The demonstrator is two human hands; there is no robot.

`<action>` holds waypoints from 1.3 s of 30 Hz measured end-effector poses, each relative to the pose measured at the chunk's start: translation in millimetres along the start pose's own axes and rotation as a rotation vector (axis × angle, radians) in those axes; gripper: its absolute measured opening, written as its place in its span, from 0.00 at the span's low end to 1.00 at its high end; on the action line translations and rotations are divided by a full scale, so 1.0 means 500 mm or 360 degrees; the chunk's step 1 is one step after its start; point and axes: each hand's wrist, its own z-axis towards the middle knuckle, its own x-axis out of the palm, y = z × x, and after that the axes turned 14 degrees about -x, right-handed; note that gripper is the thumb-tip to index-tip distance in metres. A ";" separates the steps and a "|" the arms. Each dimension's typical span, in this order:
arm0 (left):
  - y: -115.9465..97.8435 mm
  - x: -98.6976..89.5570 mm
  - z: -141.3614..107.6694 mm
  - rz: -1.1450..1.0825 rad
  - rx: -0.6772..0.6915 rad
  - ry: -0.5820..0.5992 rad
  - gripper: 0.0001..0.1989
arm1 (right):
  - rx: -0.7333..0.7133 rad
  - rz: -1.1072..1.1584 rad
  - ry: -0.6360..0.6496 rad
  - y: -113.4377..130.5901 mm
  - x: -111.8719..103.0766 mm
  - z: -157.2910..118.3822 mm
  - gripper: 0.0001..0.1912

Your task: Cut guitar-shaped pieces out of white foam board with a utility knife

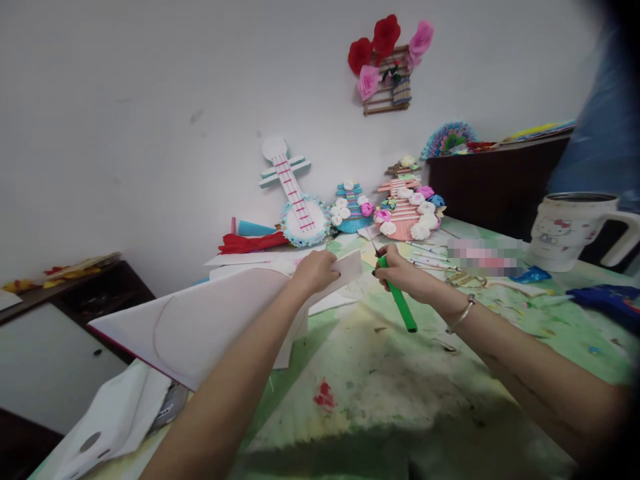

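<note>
A large white board (215, 320) with a curved pencil line and a dark red lower edge is tilted up above the table's left part. My left hand (315, 272) is closed on its narrow right end, thumb toward the right. Just to the right, my right hand (399, 272) is wrapped round a green utility knife (403, 307). The handle slants down below the fingers, and a thin blade tip points up at the upper left, apart from the board. More white sheets lie beneath the board.
Flower-covered instrument crafts (410, 217) and a white banjo-like craft (306, 220) lean on the wall. A white mug (570, 230), a blue glue gun (607, 300) and scissors (465, 279) lie right. A white bag (117, 413) is front left; scraps dot the painted table (360, 373).
</note>
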 end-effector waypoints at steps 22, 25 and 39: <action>-0.038 0.013 -0.012 0.0075 -0.0085 -0.0096 0.12 | -0.0338 -0.1271 0.0326 0.021 0.049 -0.045 0.06; -0.038 0.016 -0.013 0.0082 -0.0076 -0.0104 0.12 | -0.0332 -0.1319 0.0350 0.015 0.053 -0.044 0.07; -0.044 0.019 -0.021 0.0091 -0.0051 -0.0119 0.13 | -0.0202 -0.1432 0.0425 0.015 0.073 -0.031 0.12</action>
